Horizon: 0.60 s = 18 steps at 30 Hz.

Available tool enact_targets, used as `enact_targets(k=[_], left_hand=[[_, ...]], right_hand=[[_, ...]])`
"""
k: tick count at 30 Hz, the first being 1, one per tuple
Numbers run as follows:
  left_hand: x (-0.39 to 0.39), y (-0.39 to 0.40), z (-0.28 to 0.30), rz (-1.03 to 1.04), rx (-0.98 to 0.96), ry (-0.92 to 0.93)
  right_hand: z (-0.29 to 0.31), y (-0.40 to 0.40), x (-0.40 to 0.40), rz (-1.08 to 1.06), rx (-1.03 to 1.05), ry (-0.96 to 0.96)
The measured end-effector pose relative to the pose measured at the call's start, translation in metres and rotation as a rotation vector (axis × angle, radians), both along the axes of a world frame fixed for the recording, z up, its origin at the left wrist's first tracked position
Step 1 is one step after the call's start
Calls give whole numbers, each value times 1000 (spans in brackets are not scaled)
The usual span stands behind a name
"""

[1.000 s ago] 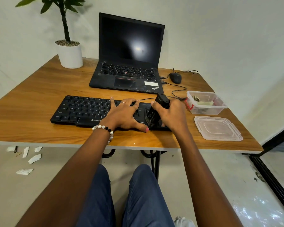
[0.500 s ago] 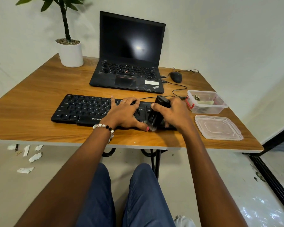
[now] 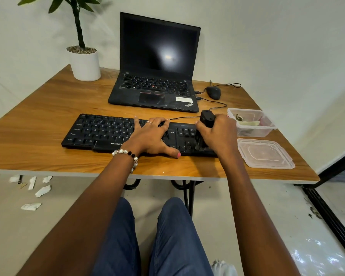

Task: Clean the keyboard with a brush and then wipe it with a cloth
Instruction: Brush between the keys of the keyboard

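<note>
A black keyboard (image 3: 100,132) lies across the front of the wooden table (image 3: 38,108). My left hand (image 3: 151,138) rests flat on its middle keys, fingers spread and the thumb at the front edge. My right hand (image 3: 219,134) grips a black brush (image 3: 206,121) upright over the keyboard's right end, with the bristles down on the keys there. A pale cloth (image 3: 247,122) lies inside the clear plastic box (image 3: 253,132) to the right of the keyboard.
A black laptop (image 3: 155,76) stands open behind the keyboard, with a wired mouse (image 3: 213,92) to its right. The box's lid (image 3: 265,154) lies at the front right. A potted plant (image 3: 85,62) stands at the back left. Paper scraps (image 3: 42,191) lie on the floor.
My right hand has carried the brush rightward along the keyboard, from near the left hand's thumb to the right end. The left hand has stayed put.
</note>
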<state>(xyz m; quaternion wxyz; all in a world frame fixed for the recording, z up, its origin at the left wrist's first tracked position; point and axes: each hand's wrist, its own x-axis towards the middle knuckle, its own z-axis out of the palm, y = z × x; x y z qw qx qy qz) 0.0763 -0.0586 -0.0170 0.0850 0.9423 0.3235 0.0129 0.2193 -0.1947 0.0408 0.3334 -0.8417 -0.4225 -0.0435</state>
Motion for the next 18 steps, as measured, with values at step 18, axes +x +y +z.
enact_targets(k=[18], left_hand=[[0,1,-1,4,-1,-3]], right_hand=[[5,-3,1,88,149,253]])
